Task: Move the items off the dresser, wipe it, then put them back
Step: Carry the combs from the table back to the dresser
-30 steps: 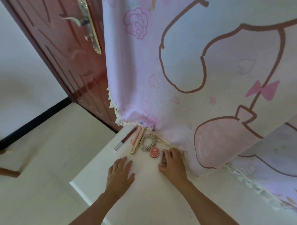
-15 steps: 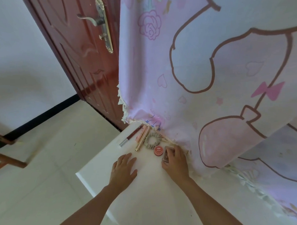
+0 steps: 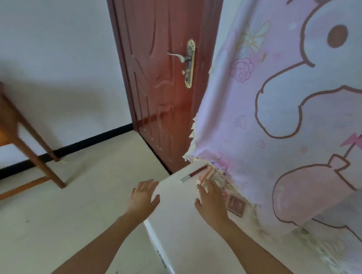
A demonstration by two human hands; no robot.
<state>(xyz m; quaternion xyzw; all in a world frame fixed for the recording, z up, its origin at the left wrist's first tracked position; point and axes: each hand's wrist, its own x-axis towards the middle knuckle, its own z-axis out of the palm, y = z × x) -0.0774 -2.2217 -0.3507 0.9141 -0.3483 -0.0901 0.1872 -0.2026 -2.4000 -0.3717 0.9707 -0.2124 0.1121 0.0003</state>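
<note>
— Where the white dresser (image 3: 179, 229) meets the hanging cloth, what is entered?

— Item one: dark red pencil (image 3: 190, 176) with a silver cap. It lies flat at the far corner, cap end to the left. Item two: pink tubes (image 3: 207, 173), side by side, just right of the pencil, far ends at the cloth's hem. Item three: brown rectangular compact (image 3: 237, 204), flat on the top, just right of the right hand and close against the fringe.

— And the hands?

— Left hand (image 3: 144, 196): fingers loosely spread, holding nothing, at the dresser's left edge with the fingertips over the corner. Right hand (image 3: 212, 199): palm down, fingers straight and close together, laid on the top with the tips reaching the near ends of the pink tubes. A small gold tip shows at one fingertip. Whatever lies beneath the palm is hidden.

— Surroundings?

— Pink cloth (image 3: 288, 123), printed with a cartoon outline, a rose and a bow, frayed at the edge. It hangs along the right side and drapes onto the dresser. Red-brown door (image 3: 154, 96), far, with a brass-plated lever handle (image 3: 189, 63). Wooden stool (image 3: 36, 156), far left, blurred, on the pale floor (image 3: 76, 212). Black skirting (image 3: 90, 141) along the foot of the white wall.
</note>
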